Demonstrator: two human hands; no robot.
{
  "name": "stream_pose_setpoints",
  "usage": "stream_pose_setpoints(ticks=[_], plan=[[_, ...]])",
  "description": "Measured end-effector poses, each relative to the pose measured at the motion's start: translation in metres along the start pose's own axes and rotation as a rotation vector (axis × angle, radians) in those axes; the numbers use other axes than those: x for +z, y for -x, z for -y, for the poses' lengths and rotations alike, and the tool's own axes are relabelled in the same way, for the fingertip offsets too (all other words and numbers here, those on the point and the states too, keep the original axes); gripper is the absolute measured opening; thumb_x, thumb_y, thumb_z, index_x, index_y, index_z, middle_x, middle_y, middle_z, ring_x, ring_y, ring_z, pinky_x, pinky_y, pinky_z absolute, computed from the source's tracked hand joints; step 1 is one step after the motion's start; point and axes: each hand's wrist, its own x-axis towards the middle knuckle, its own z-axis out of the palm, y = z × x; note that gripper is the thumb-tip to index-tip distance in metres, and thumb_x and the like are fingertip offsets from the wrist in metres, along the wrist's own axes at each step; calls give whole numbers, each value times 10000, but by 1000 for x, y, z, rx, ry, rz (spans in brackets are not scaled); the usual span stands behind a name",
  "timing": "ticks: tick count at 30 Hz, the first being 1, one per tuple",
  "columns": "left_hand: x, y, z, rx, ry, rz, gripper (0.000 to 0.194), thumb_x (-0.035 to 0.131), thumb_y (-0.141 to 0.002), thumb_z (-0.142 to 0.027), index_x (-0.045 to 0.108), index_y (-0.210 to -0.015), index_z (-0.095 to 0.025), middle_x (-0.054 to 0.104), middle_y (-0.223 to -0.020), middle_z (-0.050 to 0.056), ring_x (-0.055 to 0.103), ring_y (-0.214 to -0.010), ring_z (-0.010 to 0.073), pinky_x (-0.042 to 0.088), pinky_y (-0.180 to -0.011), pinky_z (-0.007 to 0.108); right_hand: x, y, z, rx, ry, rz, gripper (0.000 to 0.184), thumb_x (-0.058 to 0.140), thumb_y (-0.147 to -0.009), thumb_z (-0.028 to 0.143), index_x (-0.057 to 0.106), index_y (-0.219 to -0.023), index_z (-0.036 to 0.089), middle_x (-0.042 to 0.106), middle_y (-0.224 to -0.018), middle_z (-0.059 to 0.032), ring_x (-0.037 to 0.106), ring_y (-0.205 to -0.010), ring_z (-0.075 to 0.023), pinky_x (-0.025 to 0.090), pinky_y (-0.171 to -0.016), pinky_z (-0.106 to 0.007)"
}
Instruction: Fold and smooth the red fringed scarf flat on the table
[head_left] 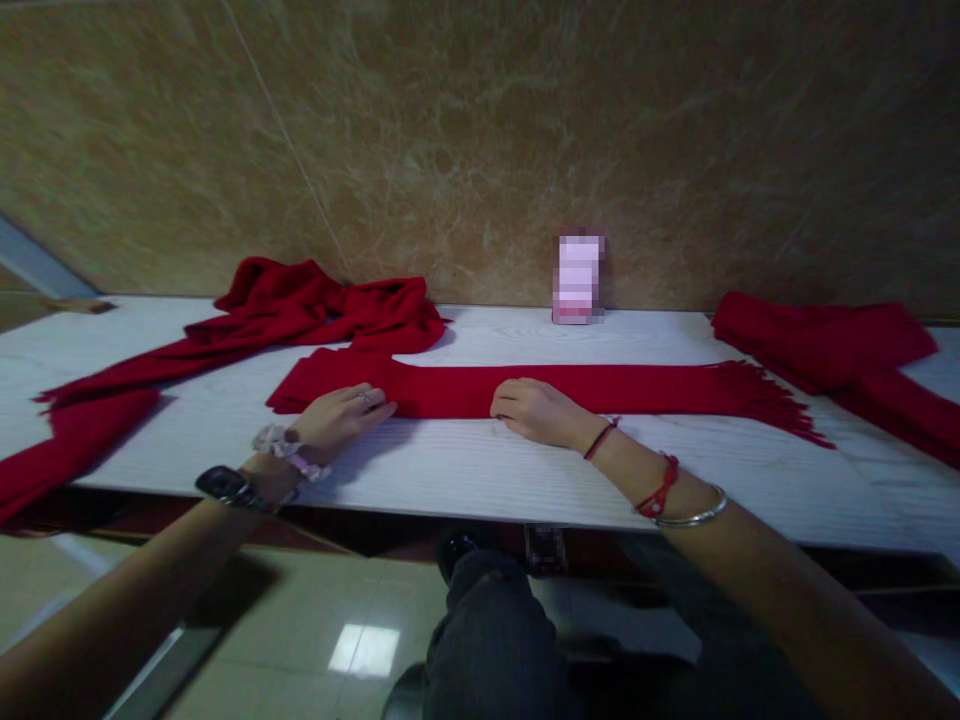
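A red scarf (450, 390) lies lengthwise on the white table, its strip narrow and flat. Its left end is folded over in thicker layers, and a fringe spreads at the right end. My left hand (341, 418), with a ring on one finger, is closed on the near edge beside the folded part. Further right, my right hand (536, 410) has its fingers curled over the scarf's near edge around the middle. The fingertips of both hands are partly hidden.
A crumpled red scarf (322, 305) lies at the back left, trailing toward the table's left edge. Another red scarf (825, 345) lies folded at the right. A blurred phone-like object (577, 280) leans on the marbled wall (465, 140). The white table (450, 470) ends close to my legs.
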Motion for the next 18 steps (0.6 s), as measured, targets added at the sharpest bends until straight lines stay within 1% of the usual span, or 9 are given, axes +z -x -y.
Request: stream_pose_setpoints(ticks=[3,5,6,8,10,13,14,16,18], plan=[[-4,-4,-2,-25,-2,100,336,363,-784,-66,633,-951,-177,610,-853,90,560,-811,202,481,-701,310,-2,0,0,25,-84,-32,153,479,-810,128,631,-817,133,626,-874,-73,534,-831,-160,418,-778,-291],[-11,-8,-2,-37,33,158,342,391,-745,-72,630,-965,-180,613,-902,86,563,-849,207,472,-736,327,-4,0,-1,66,-134,-71,177,471,-824,152,646,-838,127,637,-894,-74,544,-851,-150,418,-803,-280],[-14,-11,-3,-49,56,169,337,403,-731,-88,630,-964,-178,611,-927,86,562,-869,214,468,-750,341,-5,0,-1,99,-143,-93,196,463,-835,169,647,-887,123,639,-933,-78,544,-891,-149,412,-831,-282],[-20,-19,-5,-101,107,145,316,410,-731,-141,630,-955,-171,601,-975,92,555,-908,232,460,-765,372,-4,1,-2,183,-115,-106,267,448,-858,227,609,-1045,126,609,-1087,-96,505,-1036,-168,375,-909,-321],[-22,-34,-13,-184,159,86,314,380,-777,-199,621,-973,-161,586,-1032,102,542,-957,242,451,-791,388,-2,2,-2,255,-57,-42,365,430,-873,311,526,-1189,153,510,-1257,-106,412,-1176,-208,310,-975,-405],[-16,-62,-31,-322,223,35,372,317,-858,-281,566,-1093,-135,520,-1186,126,497,-1072,243,417,-875,389,2,3,0,302,3,109,454,364,-889,404,424,-1287,195,387,-1370,-94,307,-1261,-250,233,-1007,-500],[-12,-71,-37,-349,242,47,393,314,-870,-308,534,-1142,-129,476,-1247,132,471,-1116,245,401,-902,387,2,4,1,309,10,139,466,337,-895,416,400,-1303,200,367,-1383,-87,289,-1272,-250,220,-1013,-508],[-3,-84,-47,-357,280,106,431,309,-883,-346,470,-1226,-139,399,-1333,122,396,-1201,248,357,-956,392,2,4,2,324,13,164,481,294,-904,426,368,-1323,200,341,-1399,-78,261,-1287,-243,205,-1022,-509],[5,-89,-52,-342,317,178,462,299,-890,-366,408,-1287,-156,343,-1380,104,325,-1256,245,307,-998,397,0,5,2,342,3,168,497,282,-904,436,353,-1331,193,331,-1403,-82,245,-1295,-245,194,-1027,-516]])
